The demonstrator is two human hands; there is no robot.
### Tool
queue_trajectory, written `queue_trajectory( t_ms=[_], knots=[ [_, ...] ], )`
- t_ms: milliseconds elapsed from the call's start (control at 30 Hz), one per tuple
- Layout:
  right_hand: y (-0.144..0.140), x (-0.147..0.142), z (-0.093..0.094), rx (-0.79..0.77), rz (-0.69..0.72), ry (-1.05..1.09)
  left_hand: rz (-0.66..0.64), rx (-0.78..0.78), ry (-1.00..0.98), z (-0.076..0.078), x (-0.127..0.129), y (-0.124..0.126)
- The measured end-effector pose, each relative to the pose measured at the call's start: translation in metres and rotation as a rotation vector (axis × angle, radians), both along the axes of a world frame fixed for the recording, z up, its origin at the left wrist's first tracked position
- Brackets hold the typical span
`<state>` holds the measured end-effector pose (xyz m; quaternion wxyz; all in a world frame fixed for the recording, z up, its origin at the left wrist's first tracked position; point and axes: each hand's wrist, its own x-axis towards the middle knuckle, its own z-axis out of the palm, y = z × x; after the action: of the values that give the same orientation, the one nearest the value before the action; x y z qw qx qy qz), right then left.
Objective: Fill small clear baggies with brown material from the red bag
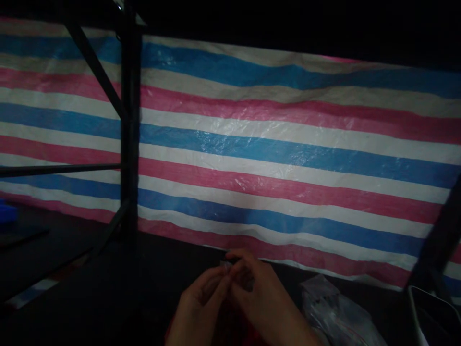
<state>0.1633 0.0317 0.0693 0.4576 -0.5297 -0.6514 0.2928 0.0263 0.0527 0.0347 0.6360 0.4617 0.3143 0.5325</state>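
Low in the middle of the view, my left hand (201, 300) and my right hand (261, 298) meet at their fingertips. Between them sits a small, pale, see-through piece of plastic (225, 265), mostly covered by the fingers and too dim to name more exactly. My left thumb and index finger pinch it. The right thumb and fingers curl in against it from the other side, closed at the tips. Right of my right wrist lies a crumpled clear plastic bag (324, 302), whose contents I cannot make out.
A dark surface (154, 269) stretches under the hands. Behind it hangs a striped plastic sheet (288, 154). A dark upright post (129, 134) with braces stands left. A light-rimmed dark object (434, 315) lies at the lower right; a blue container (7, 212) is far left.
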Motion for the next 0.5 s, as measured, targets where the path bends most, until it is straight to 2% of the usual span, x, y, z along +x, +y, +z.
queue_trajectory(
  t_ms=[133, 333, 500],
  knots=[
    [-0.006, -0.001, 0.006, 0.003, -0.042, -0.157, -0.066, -0.034, -0.013, -0.005, -0.001, -0.002],
    [-0.007, 0.012, 0.007, -0.043, -0.010, -0.176, -0.104, -0.009, 0.017, -0.009, 0.004, -0.003],
    [-0.003, 0.017, 0.003, 0.038, -0.010, -0.220, -0.113, -0.084, -0.075, -0.005, 0.011, -0.004]
  ],
)
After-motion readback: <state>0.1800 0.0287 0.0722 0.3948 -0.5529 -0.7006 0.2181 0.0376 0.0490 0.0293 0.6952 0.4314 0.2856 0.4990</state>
